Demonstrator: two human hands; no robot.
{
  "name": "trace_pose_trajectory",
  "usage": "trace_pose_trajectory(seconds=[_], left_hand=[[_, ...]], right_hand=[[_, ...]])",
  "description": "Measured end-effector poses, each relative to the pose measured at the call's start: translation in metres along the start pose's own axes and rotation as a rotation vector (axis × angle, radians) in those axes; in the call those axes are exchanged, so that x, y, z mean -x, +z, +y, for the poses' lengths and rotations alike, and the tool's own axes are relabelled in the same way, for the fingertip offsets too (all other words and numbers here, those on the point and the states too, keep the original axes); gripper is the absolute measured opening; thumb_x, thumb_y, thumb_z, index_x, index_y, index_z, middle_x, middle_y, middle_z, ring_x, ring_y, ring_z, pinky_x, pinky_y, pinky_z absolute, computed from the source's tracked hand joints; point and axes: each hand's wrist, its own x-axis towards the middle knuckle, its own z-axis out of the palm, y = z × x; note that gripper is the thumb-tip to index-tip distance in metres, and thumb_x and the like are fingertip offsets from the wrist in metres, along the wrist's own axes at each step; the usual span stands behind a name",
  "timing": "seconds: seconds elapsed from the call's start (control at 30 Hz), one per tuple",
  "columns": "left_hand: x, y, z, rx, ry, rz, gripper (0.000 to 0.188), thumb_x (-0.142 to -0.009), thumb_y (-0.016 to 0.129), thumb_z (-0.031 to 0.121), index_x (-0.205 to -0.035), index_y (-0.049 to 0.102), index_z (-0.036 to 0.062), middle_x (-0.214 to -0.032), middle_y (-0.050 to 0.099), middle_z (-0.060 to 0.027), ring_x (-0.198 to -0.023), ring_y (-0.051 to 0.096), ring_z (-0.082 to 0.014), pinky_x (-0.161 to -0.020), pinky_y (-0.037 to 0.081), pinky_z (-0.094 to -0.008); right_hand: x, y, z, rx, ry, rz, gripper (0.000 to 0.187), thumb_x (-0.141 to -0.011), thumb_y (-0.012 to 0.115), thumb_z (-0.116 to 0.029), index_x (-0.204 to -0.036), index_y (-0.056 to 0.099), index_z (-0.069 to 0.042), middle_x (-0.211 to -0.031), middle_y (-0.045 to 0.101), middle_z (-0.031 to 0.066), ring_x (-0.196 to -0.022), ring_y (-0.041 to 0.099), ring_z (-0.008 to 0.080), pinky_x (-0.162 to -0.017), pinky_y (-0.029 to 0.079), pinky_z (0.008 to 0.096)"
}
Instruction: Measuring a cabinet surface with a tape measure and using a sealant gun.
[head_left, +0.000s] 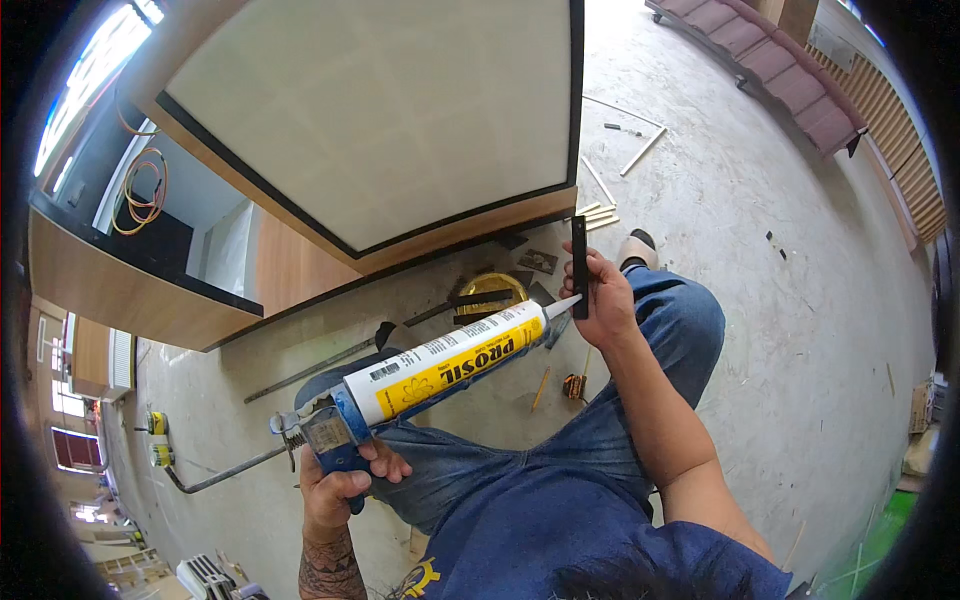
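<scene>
My left hand point(348, 482) is wrapped round the handle of a blue caulking gun point(328, 432), its bent metal rod trailing to the left. A white and yellow sealant cartridge point(450, 368) lies in the gun, slanting up to the right. The tip of its pale nozzle point(563, 306) meets, or nearly meets, the lower part of a short black strip point(580, 255); whether they touch I cannot tell. That strip stands roughly upright in my right hand point(607, 305), pinched between thumb and fingers. Past the nozzle, a yellow round container point(490, 290) with black pieces across it sits on the floor.
A wood-edged cabinet with a large pale panel point(380, 110) rises just ahead. Thin white strips point(645, 150) lie on the concrete floor beyond it. A pencil point(541, 388) and a small orange-black object point(573, 387) rest between my legs. A mauve bench point(760, 60) stands far right.
</scene>
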Motion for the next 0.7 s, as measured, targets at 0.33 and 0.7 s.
trace_pose_trajectory(seconds=[0.33,0.7], left_hand=[[0.001,0.0054,0.0079,-0.009,-0.033,0.008,0.036,-0.074,0.067,0.006,-0.107,0.064,-0.0069,-0.087,0.067,-0.0169,-0.08,0.071,-0.0329,-0.087,0.064,-0.0572],[-0.0075,0.0043,0.0064,-0.038,0.093,0.005,0.034,-0.082,0.074,0.014,-0.109,0.064,-0.0037,-0.085,0.068,-0.016,-0.078,0.075,-0.0351,-0.081,0.065,-0.0599]], right_hand=[[-0.0014,-0.0025,-0.0016,-0.003,0.002,-0.029,0.036,-0.108,0.051,-0.02,-0.138,0.064,-0.004,-0.09,0.06,0.0008,-0.078,0.058,0.0145,-0.073,0.052,0.0311],[0.0013,-0.0035,0.0021,-0.026,0.058,-0.077,0.039,-0.108,0.049,-0.02,-0.141,0.064,-0.004,-0.092,0.067,0.0031,-0.073,0.063,0.0172,-0.067,0.055,0.0311]])
